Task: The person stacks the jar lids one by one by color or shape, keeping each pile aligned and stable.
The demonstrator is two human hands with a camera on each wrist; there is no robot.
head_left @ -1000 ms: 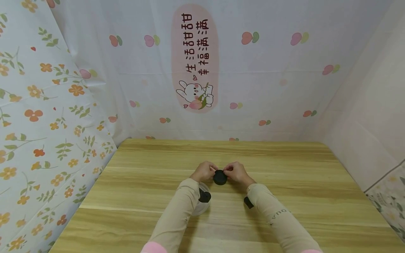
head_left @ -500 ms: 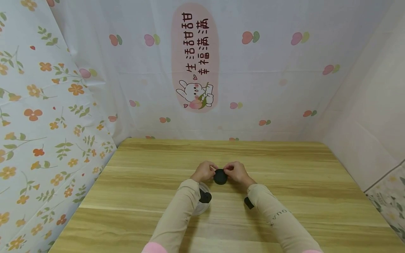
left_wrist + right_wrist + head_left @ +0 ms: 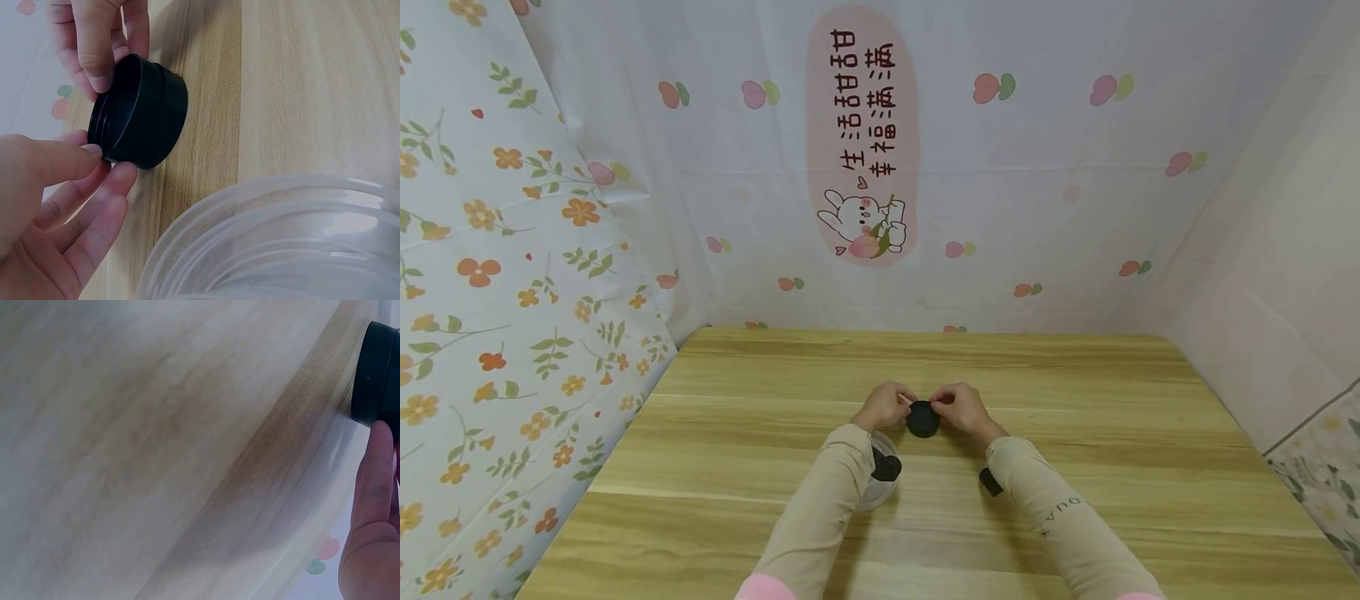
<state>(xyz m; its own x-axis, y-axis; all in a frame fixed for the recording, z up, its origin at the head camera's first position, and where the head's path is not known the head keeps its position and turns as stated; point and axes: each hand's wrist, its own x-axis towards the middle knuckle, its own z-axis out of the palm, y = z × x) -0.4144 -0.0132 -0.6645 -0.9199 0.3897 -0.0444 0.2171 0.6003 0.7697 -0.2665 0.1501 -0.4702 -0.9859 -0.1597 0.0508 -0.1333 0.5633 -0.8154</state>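
A short black round cap [image 3: 922, 419], hollow with a raised rim, is held between both hands over the middle of the table. In the left wrist view the cap [image 3: 147, 115] is tilted, its open side facing left, and a seam runs round its wall. My left hand [image 3: 883, 407] pinches the rim between thumb and fingers. On the opposite side, my right hand [image 3: 961, 410] grips the rim with its thumb inside. The right wrist view catches only part of the cap [image 3: 374, 375] and some of the right hand [image 3: 374, 519].
A clear round plastic container [image 3: 281, 237] stands on the wooden table [image 3: 737, 467], partly under the left forearm in the head view. Black wrist-worn devices show beside both sleeves. A printed cloth [image 3: 1037, 208] hangs behind the table's far edge.
The cap has tipped very slightly between the fingers. Both hands stay practically in place.
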